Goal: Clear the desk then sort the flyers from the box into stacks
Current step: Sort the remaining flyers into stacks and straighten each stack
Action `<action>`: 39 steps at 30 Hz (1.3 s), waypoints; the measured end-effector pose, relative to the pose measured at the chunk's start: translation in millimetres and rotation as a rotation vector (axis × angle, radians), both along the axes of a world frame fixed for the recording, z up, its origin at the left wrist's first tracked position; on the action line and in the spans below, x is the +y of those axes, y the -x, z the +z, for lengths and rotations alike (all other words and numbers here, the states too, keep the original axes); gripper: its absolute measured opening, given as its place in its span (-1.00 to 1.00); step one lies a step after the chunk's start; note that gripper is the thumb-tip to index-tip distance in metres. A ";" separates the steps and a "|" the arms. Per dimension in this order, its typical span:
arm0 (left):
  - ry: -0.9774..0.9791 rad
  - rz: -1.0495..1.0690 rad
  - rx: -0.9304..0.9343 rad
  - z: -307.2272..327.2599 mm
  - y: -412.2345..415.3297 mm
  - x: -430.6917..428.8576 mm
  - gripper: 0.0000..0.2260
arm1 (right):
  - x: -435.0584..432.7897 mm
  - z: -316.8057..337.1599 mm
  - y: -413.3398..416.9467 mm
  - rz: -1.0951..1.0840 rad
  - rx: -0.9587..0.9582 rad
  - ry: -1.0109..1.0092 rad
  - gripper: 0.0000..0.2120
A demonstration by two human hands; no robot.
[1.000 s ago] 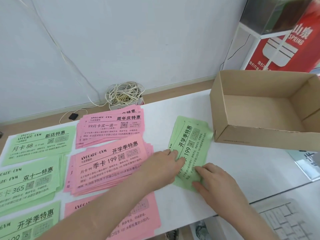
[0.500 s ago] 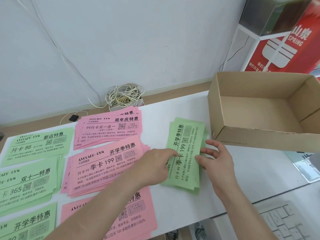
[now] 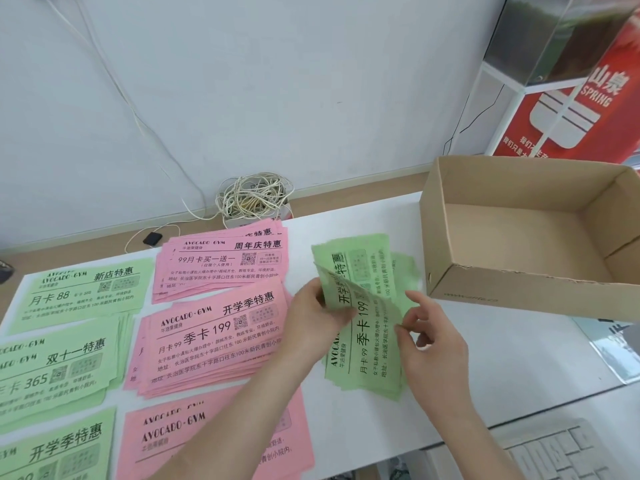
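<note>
**Item.** Thin green paper flyers (image 3: 367, 344), oblong, printed in black, limp and slightly ragged at the edges.

**Location.** On the white smooth desk top (image 3: 502, 358), between the pink paper flyer stacks (image 3: 214, 341) and the brown corrugated cardboard box (image 3: 519, 296), just beside the box's front wall.

**Change.** Half a second before, you had this bundle lying flat under both hands. At this moment its upper sheets were lifted and bowed, while the lower sheets lay on the desk.

**Hands.** Your left hand (image 3: 311, 320) pinched the left edge of the raised sheets, thumb on top and fingers curled beneath. Your right hand (image 3: 429, 341) nipped the right edge between thumb and forefinger, with the other fingers loosely bent.

**Meaning.** The box showed a bare floor, so this was probably the last lot to sort. Its heading appeared to match the near-left green stack (image 3: 59, 445).

**Also present.** The pink stacks were matt and fanned unevenly. A cream cable coil (image 3: 254, 199) lay tangled by the wall.
</note>
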State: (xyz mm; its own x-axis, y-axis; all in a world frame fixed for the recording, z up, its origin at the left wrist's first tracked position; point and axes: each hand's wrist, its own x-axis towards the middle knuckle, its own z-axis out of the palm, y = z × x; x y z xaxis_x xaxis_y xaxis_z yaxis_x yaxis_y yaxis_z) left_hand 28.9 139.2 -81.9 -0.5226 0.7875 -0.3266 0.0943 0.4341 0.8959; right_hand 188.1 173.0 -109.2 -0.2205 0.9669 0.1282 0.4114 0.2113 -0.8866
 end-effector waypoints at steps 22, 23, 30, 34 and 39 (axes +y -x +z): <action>-0.313 0.199 -0.306 59.4 72.9 -27.2 -0.49 | 19.1 16.1 -15.4 0.016 -0.253 0.392 -0.83; -0.308 0.187 -0.406 56.4 70.0 -27.4 -0.51 | 18.3 17.1 -15.3 0.007 -0.192 0.412 -0.84; 0.033 -0.064 -0.156 29.1 25.1 -36.2 -0.56 | -2.2 49.3 7.5 0.163 0.252 0.520 -0.86; 0.036 -0.001 -0.126 36.4 47.7 -59.2 -0.60 | -16.7 60.4 32.7 0.309 0.287 0.550 -0.83; 0.058 -0.053 -0.054 52.7 93.8 -111.2 -0.58 | -20.2 76.8 59.2 0.747 0.273 0.778 -0.70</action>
State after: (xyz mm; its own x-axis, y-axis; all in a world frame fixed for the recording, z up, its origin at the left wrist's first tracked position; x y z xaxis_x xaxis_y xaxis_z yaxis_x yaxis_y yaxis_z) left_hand -64.9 28.0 -29.1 -0.4610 0.7926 -0.3990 0.0709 0.4811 0.8738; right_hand 128.9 152.8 -32.3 -0.8377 0.4409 -0.3223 0.1838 -0.3281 -0.9266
